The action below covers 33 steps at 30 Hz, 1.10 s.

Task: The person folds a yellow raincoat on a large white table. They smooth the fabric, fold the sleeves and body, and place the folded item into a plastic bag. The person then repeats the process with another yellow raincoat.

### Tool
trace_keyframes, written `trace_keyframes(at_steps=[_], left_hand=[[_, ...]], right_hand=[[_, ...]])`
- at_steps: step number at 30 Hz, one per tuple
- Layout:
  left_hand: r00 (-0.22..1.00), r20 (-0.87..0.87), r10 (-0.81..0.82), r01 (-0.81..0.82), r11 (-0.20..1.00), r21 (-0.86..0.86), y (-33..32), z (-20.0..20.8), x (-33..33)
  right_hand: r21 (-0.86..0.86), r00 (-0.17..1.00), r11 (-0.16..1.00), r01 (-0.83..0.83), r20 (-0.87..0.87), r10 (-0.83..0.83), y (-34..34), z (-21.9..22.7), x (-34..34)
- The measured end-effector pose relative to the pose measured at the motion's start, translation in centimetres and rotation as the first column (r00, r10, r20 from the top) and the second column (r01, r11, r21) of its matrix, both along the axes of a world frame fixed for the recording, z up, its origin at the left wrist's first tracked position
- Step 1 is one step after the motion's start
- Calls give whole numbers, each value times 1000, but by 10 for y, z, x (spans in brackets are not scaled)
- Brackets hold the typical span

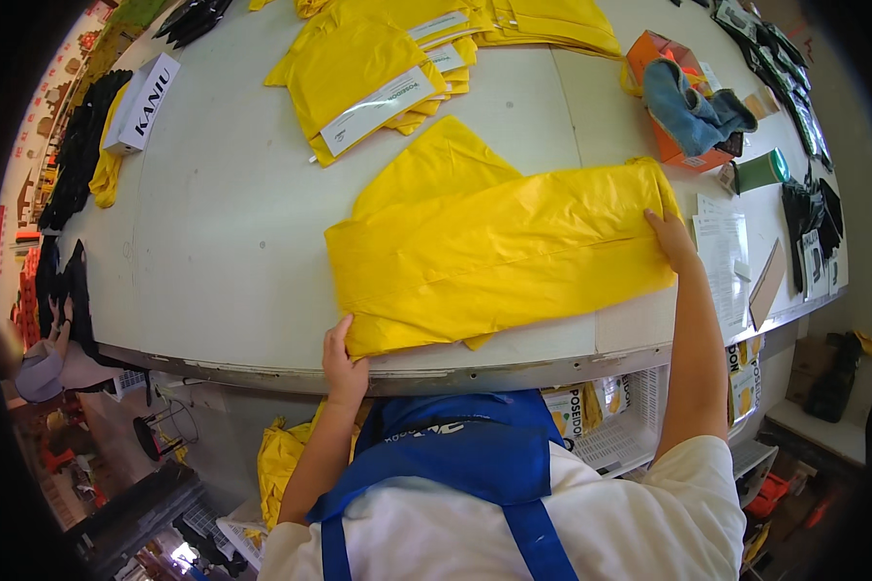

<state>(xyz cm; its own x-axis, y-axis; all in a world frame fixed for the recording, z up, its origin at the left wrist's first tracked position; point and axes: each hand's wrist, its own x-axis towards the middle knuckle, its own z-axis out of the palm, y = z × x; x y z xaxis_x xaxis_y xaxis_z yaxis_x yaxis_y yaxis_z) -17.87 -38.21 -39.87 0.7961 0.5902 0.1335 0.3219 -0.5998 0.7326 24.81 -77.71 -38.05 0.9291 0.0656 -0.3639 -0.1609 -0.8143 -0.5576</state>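
A long, smooth yellow piece of waterproof-looking clothing [494, 252] lies folded on the white table in front of me. Its exact kind does not show. A pointed flap [446, 165] of the same yellow material sticks out beyond its far side. My left hand [342, 356] pinches the near left corner at the table's front edge. At the other end, my right hand [670, 237] grips the right edge, thumb on top and the other fingers partly hidden. A crease runs lengthwise between both hands.
Stacked yellow folded pieces with white paper bands [378, 107] lie at the far side. An orange box [669, 140] with a blue cloth [693, 107], a green-ended roll [761, 170] and papers [722, 252] sit right. A white box [145, 107] stands left; another person [48, 363] works beyond.
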Motion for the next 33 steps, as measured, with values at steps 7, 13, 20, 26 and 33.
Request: trace_keyframes(at_steps=[7, 13, 20, 26, 33], left_hand=[[936, -340, -88, 157, 971, 182, 31, 30, -9], [945, -217, -245, 296, 923, 246, 54, 58, 18], [893, -431, -133, 359, 788, 500, 61, -1, 112], [864, -474, -169, 395, 812, 430, 60, 0, 120], [893, -434, -121, 341, 811, 475, 50, -1, 115]], right_hand=[[-195, 950, 968, -160, 235, 204, -12, 11, -23], [-268, 910, 953, -138, 345, 229, 0, 8, -46], [-273, 929, 953, -130, 301, 213, -7, -10, -33], [-363, 882, 931, -42, 425, 205, -9, -14, -37], [-193, 660, 801, -567, 475, 582, 193, 7, -166]])
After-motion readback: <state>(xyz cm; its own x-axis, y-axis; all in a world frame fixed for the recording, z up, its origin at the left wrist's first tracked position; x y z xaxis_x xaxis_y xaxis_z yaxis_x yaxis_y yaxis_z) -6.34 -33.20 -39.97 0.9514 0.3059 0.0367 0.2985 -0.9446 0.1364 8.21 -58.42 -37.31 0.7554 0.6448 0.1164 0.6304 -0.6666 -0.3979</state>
